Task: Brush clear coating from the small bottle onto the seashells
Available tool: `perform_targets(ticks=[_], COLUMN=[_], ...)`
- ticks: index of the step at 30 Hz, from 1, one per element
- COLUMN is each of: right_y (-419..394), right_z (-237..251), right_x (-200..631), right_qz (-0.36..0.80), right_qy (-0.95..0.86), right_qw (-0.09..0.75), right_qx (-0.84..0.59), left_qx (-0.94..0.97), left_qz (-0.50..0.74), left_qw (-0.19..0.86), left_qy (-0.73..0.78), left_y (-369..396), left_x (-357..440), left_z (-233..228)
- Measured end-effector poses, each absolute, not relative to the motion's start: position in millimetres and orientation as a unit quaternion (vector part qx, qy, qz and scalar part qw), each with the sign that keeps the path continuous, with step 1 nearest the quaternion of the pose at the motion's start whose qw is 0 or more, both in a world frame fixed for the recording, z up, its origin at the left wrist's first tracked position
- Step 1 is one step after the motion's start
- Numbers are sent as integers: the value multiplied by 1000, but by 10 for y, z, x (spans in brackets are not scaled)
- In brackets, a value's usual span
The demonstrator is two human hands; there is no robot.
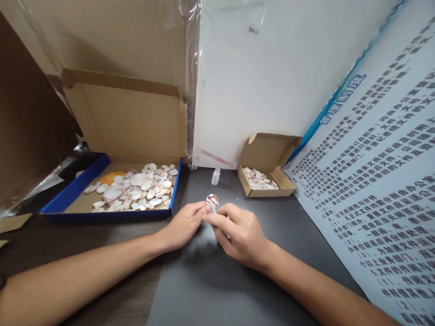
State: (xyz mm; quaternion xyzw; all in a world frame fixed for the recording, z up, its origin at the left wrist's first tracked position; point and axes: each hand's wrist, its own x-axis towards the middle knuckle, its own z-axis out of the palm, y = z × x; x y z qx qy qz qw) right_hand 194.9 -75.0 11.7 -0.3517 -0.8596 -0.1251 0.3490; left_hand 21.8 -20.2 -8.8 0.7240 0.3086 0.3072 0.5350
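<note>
My left hand [186, 225] pinches a small seashell [212, 199] with red-brown and white markings between thumb and fingers. Close beside it, my right hand [240, 230] is closed around a thin whitish stick [214, 207], whose tip meets the shell's face. Most of the stick is hidden by the fingers, so its exact kind is unclear. Beyond both hands a small clear bottle [215, 177] with a white label stands upright on the dark grey mat [193, 290].
At the left lies an open blue-sided cardboard box [132, 122] with many pale shells [136, 190] and an orange piece [110, 178]. A smaller open carton [268, 192] of shells [258, 179] sits back right. A printed board [374, 181] leans along the right side.
</note>
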Motion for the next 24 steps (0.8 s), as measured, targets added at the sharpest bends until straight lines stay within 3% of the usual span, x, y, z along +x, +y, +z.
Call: perform_targets(ticks=[24], right_y=[-761], right_z=[98], right_x=[1952], right_qz=[-134], right_qy=[-857], right_qw=[347], right_qx=[-357], left_qx=[654], left_qz=[306], left_qw=[594], left_qy=[356], left_y=[-188], left_x=[217], left_z=[-79])
